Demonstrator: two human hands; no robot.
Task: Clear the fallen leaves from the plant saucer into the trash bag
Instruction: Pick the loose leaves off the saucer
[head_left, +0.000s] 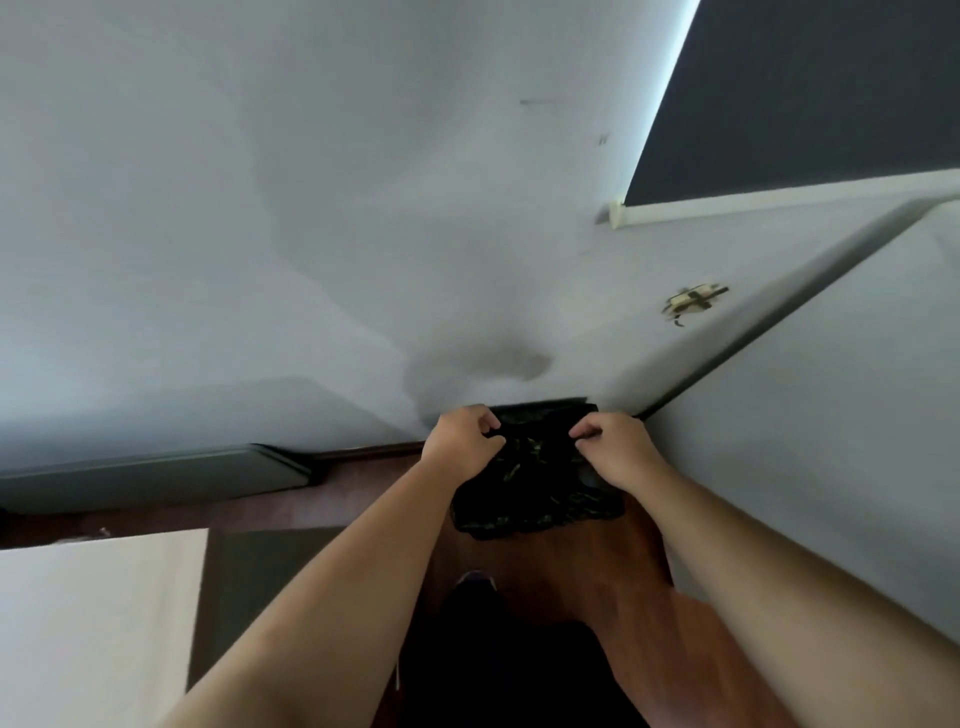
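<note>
A black trash bag (537, 506) sits on the wooden floor in the corner where two pale walls meet. My left hand (462, 434) pinches the bag's rim on the left side. On the right side my right hand (610, 441) grips the rim in the same way. Between the two hands the bag's mouth is spread, and small greenish bits (530, 447) show inside it. No plant saucer is in view.
The brown wooden floor (587, 582) runs toward me, with my dark-clothed legs and a shoe (475, 579) below. A white surface (98, 623) lies at lower left. A grey ledge (156, 475) runs along the left wall. A dark window blind (810, 98) hangs at upper right.
</note>
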